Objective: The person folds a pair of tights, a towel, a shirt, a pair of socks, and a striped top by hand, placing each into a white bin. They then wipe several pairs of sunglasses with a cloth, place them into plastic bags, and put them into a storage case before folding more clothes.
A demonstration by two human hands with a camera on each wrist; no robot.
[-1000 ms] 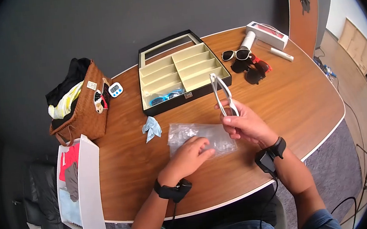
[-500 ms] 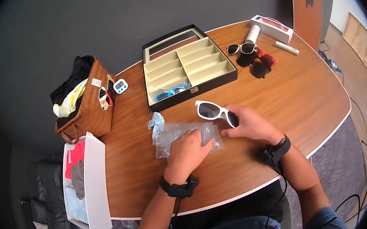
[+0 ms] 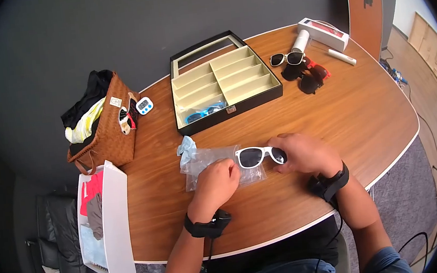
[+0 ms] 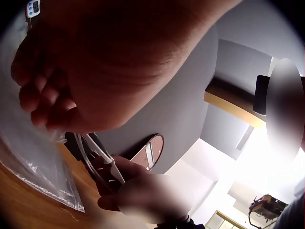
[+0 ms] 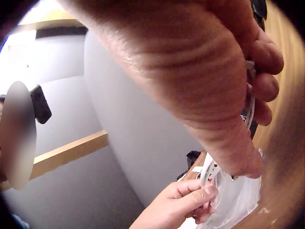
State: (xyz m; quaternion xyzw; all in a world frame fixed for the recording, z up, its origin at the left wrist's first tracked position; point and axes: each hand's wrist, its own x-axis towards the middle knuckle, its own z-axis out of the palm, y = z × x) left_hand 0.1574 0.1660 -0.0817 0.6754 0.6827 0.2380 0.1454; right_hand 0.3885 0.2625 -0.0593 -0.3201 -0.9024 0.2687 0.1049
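Observation:
My right hand (image 3: 308, 153) grips the right end of a pair of white-framed sunglasses (image 3: 251, 157), whose dark lenses face me over a clear plastic bag (image 3: 254, 175). My left hand (image 3: 215, 182) is on the bag with its fingers curled, pinching its film at the fingertips. In the left wrist view the bag (image 4: 38, 167) spreads below those fingers, and the white frame (image 4: 107, 160) shows beyond them in the other hand. The right wrist view has the left hand (image 5: 183, 202) close by the end of the frame.
Behind the hands stands an open display case (image 3: 226, 87) with blue sunglasses (image 3: 205, 112) in one compartment. A light blue cloth (image 3: 187, 149) lies beside the bag. More sunglasses (image 3: 296, 67) lie at the back right. At left are a wicker basket (image 3: 113, 126), a timer (image 3: 144, 106) and a white box (image 3: 115, 222).
My right hand has lowered the white sunglasses and turned them lenses toward me, over the bag. The left hand's fingers have curled in on the bag, which has shifted left in view.

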